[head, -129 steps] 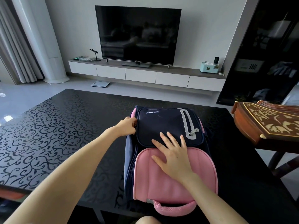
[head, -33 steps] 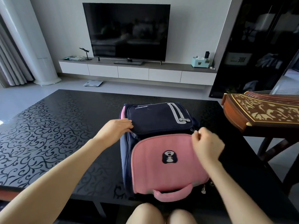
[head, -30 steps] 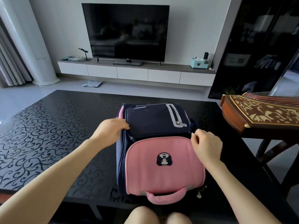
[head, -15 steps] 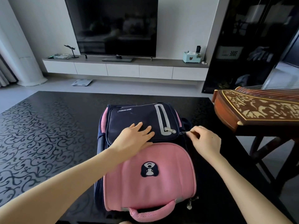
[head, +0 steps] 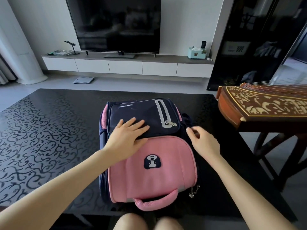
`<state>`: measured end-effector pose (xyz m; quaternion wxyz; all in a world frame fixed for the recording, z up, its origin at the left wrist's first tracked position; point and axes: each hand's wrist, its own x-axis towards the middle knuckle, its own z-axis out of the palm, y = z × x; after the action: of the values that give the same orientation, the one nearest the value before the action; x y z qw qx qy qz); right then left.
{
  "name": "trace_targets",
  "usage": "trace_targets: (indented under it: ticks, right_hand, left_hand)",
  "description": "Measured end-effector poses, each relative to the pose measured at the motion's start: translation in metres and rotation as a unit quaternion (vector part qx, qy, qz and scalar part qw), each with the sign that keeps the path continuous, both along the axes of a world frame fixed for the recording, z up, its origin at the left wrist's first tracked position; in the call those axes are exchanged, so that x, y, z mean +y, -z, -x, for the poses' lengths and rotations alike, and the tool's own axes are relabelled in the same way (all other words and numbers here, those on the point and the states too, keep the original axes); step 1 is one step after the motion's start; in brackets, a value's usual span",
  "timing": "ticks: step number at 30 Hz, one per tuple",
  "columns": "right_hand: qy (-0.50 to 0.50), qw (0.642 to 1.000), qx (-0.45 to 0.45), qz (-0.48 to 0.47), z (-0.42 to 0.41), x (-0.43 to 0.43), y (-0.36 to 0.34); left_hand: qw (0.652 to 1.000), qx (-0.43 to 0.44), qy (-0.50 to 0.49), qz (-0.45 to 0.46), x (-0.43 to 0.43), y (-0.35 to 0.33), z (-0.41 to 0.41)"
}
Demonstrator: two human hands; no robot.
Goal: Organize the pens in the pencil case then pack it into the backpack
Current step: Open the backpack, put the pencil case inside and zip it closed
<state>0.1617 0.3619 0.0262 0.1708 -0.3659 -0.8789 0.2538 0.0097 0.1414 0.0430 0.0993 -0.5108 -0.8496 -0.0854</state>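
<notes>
Black glossy table (head: 49, 130), scroll-patterned, fills the foreground of a living room, with a dark television (head: 116, 24) over a white cabinet (head: 126, 67) behind and a carved wooden instrument (head: 265, 105) at right. The backpack (head: 157, 176) lies flat on the table, navy at the far end, pink nearer, with a dog patch. The left hand (head: 127, 136) presses flat on the navy pocket, fingers straight. The right hand (head: 204, 140) curls at the bag's right edge, blurred; whether it pinches anything cannot be told.

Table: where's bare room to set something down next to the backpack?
Widest bare patch: table left of the backpack, out to the left edge. A bare strip runs behind the backpack to the far edge. Right is tight: a narrow strip toward the wooden zither, with the right hand over it. The left hand lies flat on the backpack.
</notes>
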Motion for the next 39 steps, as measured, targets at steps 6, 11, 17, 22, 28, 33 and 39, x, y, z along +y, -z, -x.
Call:
trace_targets:
  ticks: [6,11,17,22,28,33,39]
  right_hand:
    - [-0.004,0.992,-0.111,0.061,-0.078,-0.055,0.028]
    - [0.033,0.978,-0.099,0.183,-0.086,-0.079,0.058]
    - [0.110,0.949,0.113,0.274,-0.069,-0.067,0.055]
    - [0.196,0.921,0.184,0.282,-0.069,-0.037,0.039]
    - [0.194,0.872,0.216,0.394,-0.079,-0.034,0.057]
    - [0.259,0.838,0.259,0.404,-0.065,-0.022,0.058]
    - [0.308,0.882,0.262,0.242,-0.042,0.006,-0.007]
  left_hand:
    - [0.945,-0.188,-0.256,-0.075,-0.069,0.014,-0.009]
    - [0.697,-0.626,-0.302,-0.176,-0.091,0.022,-0.023]
    - [0.623,-0.686,-0.273,-0.259,-0.064,0.011,-0.050]
    - [0.476,-0.816,-0.228,-0.236,-0.016,-0.006,-0.095]
    - [0.972,-0.114,-0.178,-0.106,-0.008,-0.001,-0.060]
    - [0.996,0.011,-0.088,0.027,-0.010,0.011,-0.007]
    - [0.992,-0.014,-0.108,-0.066,0.006,0.015,0.001]
